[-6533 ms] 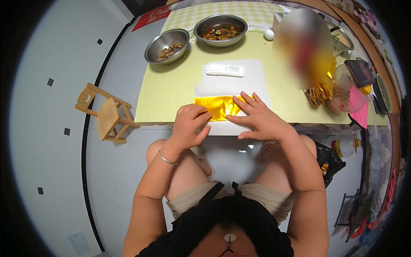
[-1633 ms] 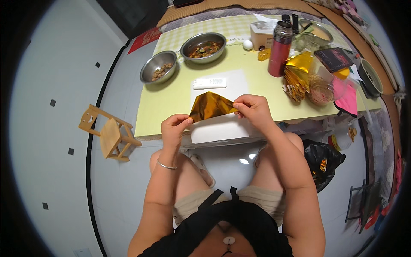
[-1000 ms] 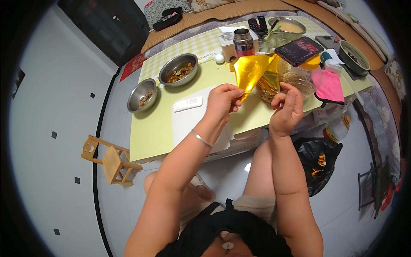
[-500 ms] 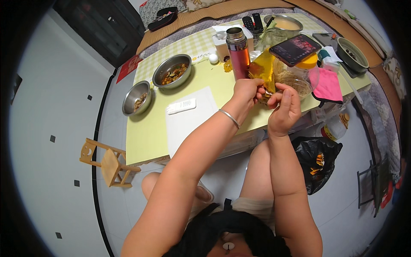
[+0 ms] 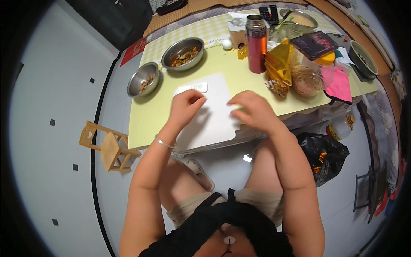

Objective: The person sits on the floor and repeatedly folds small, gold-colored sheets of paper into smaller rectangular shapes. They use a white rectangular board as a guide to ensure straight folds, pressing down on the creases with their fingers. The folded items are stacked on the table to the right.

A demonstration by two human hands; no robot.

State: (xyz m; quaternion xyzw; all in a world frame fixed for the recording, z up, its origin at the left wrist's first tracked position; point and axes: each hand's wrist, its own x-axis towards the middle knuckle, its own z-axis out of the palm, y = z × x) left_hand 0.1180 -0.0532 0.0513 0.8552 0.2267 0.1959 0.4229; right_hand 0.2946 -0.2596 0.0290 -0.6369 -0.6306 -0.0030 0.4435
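My left hand hovers over the left part of a white sheet on the table, near a small white oblong packet. Its fingers bend loosely and nothing shows in them. Over the sheet's right edge is my right hand, thumb and fingers apart, holding nothing visible. A gap lies between the two hands. Beyond the right hand, a gold foil pack leans beside a red vacuum flask. Small gold-wrapped pieces lie at the pack's lower end.
Two metal bowls with food, a larger and a smaller, stand at the left. A phone rests by a clear tub; a pink cloth hangs at the table edge. Below are a black bag and a wooden chair.
Both hands have left the gold foil pack and moved left and nearer to me, over the white sheet. The pack now stands on the table by the flask.
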